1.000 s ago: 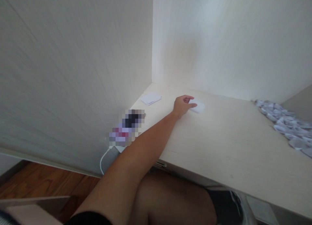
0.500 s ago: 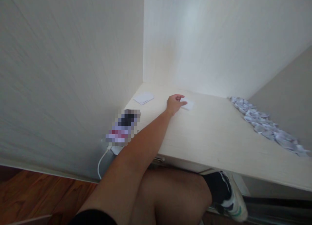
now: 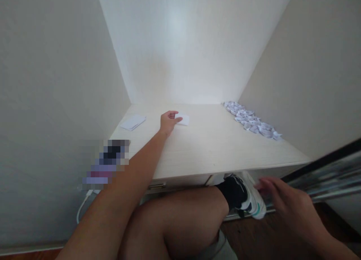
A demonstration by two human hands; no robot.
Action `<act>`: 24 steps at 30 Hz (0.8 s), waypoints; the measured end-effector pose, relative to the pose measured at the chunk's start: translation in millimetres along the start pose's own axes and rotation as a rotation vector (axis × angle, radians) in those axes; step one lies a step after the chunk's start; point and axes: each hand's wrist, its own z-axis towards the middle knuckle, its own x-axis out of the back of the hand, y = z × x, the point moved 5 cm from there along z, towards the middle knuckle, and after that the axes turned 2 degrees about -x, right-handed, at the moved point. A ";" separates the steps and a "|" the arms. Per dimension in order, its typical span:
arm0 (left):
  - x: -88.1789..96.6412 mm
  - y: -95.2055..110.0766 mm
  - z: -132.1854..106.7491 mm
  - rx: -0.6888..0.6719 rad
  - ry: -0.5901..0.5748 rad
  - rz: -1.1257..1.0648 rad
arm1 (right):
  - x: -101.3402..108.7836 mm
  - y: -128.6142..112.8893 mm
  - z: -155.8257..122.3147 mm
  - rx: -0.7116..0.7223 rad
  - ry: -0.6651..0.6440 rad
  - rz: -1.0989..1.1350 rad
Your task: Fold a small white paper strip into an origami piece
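Note:
My left hand is over the desk with its fingers curled and its thumb on the left side of a small white paper. That paper lies flat or nearly flat; whether the fingertips reach under it is hidden. Left of this hand, a few white sheets lie in a small stack near the side wall. Low on the right, my right hand hangs in front of the desk's edge, near the shoe. Motion smears its fingers, and I see nothing clear in them.
Along the desk's right side runs a heap of crumpled white paper pieces. A pixelated phone-like thing with a white cable sits at the left edge. Walls enclose the desk on three sides. My bent leg is below it.
The view has swung to the right. My right hand has come into view at the lower right. My left hand stays at the same small paper.

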 end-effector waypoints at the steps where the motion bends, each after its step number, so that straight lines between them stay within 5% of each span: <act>1: -2.7 1.6 -2.1 0.000 -0.001 -0.009 | -9.0 -2.7 18.7 -0.007 -0.029 0.174; 4: -14.9 8.0 -10.6 -0.014 0.000 -0.050 | -48.4 -18.6 91.1 -0.109 -0.069 0.762; 7: -25.5 18.0 -26.6 -0.057 0.028 -0.101 | -100.1 -39.0 160.7 -0.132 -0.101 0.902; 10: -26.8 29.0 -51.0 -0.091 0.047 -0.136 | -146.8 -57.5 199.3 -0.126 -0.202 1.036; 14: -13.4 37.1 -82.3 -0.105 0.104 -0.104 | -172.5 -80.9 207.2 -0.032 -0.368 1.137; 24: -0.7 33.6 -99.2 0.017 0.118 -0.070 | -171.6 -77.0 207.9 -0.059 -0.498 1.142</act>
